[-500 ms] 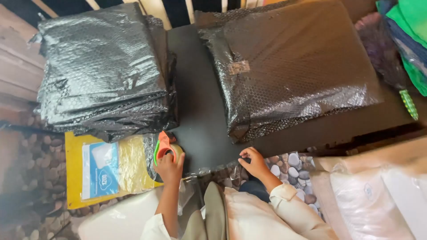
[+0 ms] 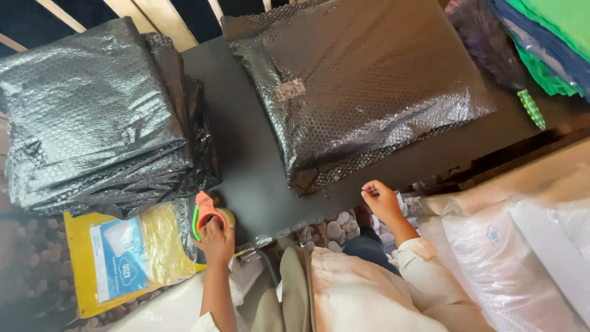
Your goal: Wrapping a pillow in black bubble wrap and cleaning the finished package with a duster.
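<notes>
The left hand is clamped on the orange-and-green handheld tape dispenser at the near edge of the black tabletop. The right hand is loosely curled and empty (fingertips pinched together). Beyond lies the black bubble-wrapped flat parcel; taping well probably means pressing its flap flat first.

Seen from above at the bottom of the frame, a person wears a cream, long-sleeved garment, its cloth creased across the lap. The right sleeve, at lower right centre, ends in a turned-back cuff just below the bare right hand. The left forearm, lower centre-left, is uncovered up to a pale sleeve edge at the frame's bottom margin, below the bare left hand. Dark trousers show between the folds.
</notes>
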